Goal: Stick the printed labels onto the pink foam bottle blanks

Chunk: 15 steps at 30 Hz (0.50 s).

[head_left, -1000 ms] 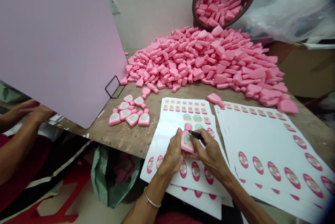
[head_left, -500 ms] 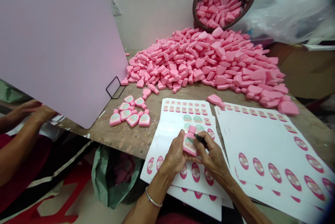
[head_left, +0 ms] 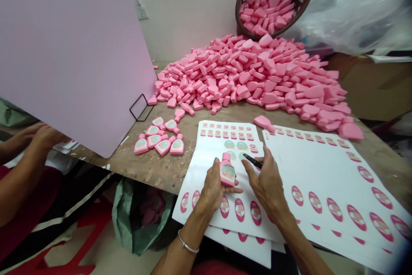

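Note:
In my left hand [head_left: 213,185] is a small pink toy bottle [head_left: 227,171] with a pale green label on its front, held above the sticker sheets. My right hand [head_left: 266,180], a little to the right and apart from the bottle, grips a slim black tool [head_left: 252,161] like a tweezer or pen; its exact kind is unclear. Below both hands lies a white sticker sheet [head_left: 206,167] with green round-topped labels [head_left: 229,143] and pink oval ones [head_left: 239,210]. Several labelled pink bottles [head_left: 163,146] are grouped to the left on the table.
A large heap of unlabelled pink bottles [head_left: 244,73] covers the table's back, below a tipped brown basket [head_left: 240,4]. More sticker sheets [head_left: 309,163] lie at right. A pink panel [head_left: 80,52] stands at left; beyond it are another person's hands [head_left: 41,135]. A green sack [head_left: 124,219] hangs below.
My right hand has drawn away to the right from the bottle, with the black tool still in it. My left hand has shifted slightly left with the bottle.

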Tool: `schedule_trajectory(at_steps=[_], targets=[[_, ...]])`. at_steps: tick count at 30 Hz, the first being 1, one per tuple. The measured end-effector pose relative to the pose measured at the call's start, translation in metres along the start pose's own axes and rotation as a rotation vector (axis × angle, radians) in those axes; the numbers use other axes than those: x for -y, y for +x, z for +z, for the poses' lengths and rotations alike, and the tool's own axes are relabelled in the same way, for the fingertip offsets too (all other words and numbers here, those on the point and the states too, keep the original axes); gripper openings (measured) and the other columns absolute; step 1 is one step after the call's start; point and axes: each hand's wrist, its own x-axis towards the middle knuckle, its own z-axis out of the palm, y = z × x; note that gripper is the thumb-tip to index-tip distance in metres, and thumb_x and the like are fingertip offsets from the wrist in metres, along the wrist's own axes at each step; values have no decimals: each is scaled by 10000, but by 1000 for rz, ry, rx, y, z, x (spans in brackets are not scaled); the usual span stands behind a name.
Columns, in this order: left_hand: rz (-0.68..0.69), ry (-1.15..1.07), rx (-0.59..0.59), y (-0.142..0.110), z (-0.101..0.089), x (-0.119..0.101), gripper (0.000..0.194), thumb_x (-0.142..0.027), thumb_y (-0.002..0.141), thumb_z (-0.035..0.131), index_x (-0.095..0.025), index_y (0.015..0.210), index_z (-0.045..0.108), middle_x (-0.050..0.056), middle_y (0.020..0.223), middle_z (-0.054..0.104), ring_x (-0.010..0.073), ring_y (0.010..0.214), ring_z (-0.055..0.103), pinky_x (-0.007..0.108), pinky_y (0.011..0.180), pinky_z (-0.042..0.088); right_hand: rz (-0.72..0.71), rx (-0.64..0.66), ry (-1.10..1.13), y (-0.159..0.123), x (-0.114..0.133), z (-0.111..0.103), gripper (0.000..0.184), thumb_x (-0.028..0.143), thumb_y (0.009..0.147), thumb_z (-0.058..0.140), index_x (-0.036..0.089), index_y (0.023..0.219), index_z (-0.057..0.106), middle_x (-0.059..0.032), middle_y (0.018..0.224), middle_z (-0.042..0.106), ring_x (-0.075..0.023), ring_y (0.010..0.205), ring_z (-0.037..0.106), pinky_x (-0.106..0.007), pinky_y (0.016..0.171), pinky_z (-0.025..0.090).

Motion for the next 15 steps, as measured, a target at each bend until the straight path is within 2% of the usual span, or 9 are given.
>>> schedule_trajectory(at_steps=[3,5,7,9,11,15], targets=[[-17,-57,47,-2,-6,-4,470,-548,833,518,-80,833,565,86,684,616,200,661,644,381,660,565,-93,42,-49,6,-12,-1,443,455,895,449,160,1215,531,-158,1059,620,-302,964,557,-491,794,442],[-41,-99,63,-2,-7,-7,467,-531,845,510,-69,836,578,105,705,632,199,636,645,400,671,563,-172,-5,5,6,-9,-7,321,366,923,420,196,1136,590,-138,1130,602,-292,1055,536,-510,871,414],[-64,-123,62,-3,-5,-9,474,-520,860,490,-58,854,593,118,710,644,205,628,648,411,672,562,-207,-9,151,3,4,-17,278,309,917,458,218,1141,597,-113,1136,588,-255,1072,537,-460,896,427],[-58,-131,73,-5,-2,-10,479,-515,869,478,-56,901,612,123,734,660,215,668,655,403,683,559,-221,69,310,0,20,-25,246,297,886,531,228,1107,615,-85,1071,593,-217,1003,563,-384,841,469],[-14,-127,97,-6,1,-11,481,-515,871,476,-68,966,627,122,792,678,220,749,659,375,713,554,-188,134,407,-4,35,-29,187,305,852,591,224,1013,641,-60,984,606,-192,898,578,-338,754,488],[83,-70,82,-7,0,-7,509,-541,851,496,-91,1048,631,111,912,684,213,877,643,307,762,530,21,221,494,-7,45,-25,135,338,831,615,208,867,620,-16,809,621,-150,693,551,-303,639,472]])
